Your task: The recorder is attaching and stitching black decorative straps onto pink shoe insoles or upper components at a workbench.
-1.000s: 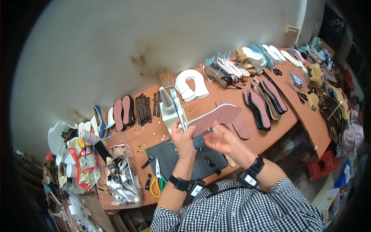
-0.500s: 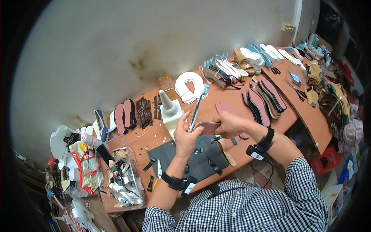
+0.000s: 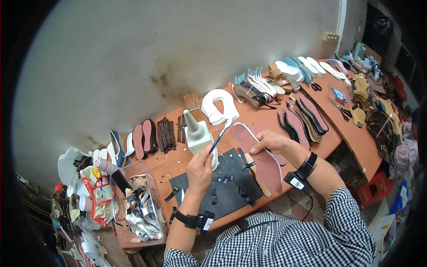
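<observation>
My left hand is closed round the blue handle of a toothbrush, whose pale head points up and to the right. My right hand pinches a pink shoe insole with a whitish line along its edge. The insole hangs over the right part of the bench, apart from the brush. Beyond my left hand stands a white bottle with a grey cone-shaped nozzle. Below both hands lies a black mat with several short black straps on it. A beige strip lies beside the mat's right edge.
A clear bin of scraps stands at the bench's left end. White horseshoe-shaped pieces lie behind the bottle. Black-and-pink soles are stacked to the right, with scissors farther right. A red crate is below the bench.
My left hand has come off the insole and moved down and left, with the toothbrush tilting right. The insole, bent between both hands before, now hangs extended from my right hand.
</observation>
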Demonstrator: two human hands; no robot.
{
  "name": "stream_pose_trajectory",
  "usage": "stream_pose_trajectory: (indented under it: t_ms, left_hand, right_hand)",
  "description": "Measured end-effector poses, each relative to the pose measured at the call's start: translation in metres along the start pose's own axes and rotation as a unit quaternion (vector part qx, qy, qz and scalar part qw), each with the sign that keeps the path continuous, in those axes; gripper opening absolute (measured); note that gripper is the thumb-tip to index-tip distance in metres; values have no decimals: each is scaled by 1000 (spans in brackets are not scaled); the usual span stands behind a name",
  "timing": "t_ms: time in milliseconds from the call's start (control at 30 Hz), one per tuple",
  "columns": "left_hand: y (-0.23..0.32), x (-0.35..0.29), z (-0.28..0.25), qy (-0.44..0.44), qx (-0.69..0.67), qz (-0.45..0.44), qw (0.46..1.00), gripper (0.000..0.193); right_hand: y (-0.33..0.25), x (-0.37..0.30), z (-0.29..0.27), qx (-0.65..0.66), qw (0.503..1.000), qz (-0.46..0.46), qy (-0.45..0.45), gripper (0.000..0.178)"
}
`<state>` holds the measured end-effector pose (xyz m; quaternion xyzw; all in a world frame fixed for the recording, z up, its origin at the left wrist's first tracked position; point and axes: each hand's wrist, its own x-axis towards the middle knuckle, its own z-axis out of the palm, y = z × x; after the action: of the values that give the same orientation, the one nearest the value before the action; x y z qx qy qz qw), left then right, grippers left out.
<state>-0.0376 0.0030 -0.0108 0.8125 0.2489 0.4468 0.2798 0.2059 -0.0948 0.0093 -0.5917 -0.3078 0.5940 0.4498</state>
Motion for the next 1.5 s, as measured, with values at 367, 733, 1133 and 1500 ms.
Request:
stream_pose_trajectory:
  t_ms: [367, 733, 1133, 1500]
  left_hand:
    - [-3, 14, -1, -37, 106, 70, 991, 30]
    - [-9, 10, 5, -22, 132, 49, 990, 32]
    - [-10, -14, 33, 5, 60, -31, 998, 32]
    - [4, -30, 40, -19, 27, -121, 992, 32]
  right_hand:
    - [5, 4, -3, 15, 999, 13, -31, 17]
    - [3, 9, -6, 52, 999, 14, -2, 17]
    - [15, 26, 6, 123, 991, -22, 51, 13]
    - [19, 39, 11, 160, 985, -33, 51, 11]
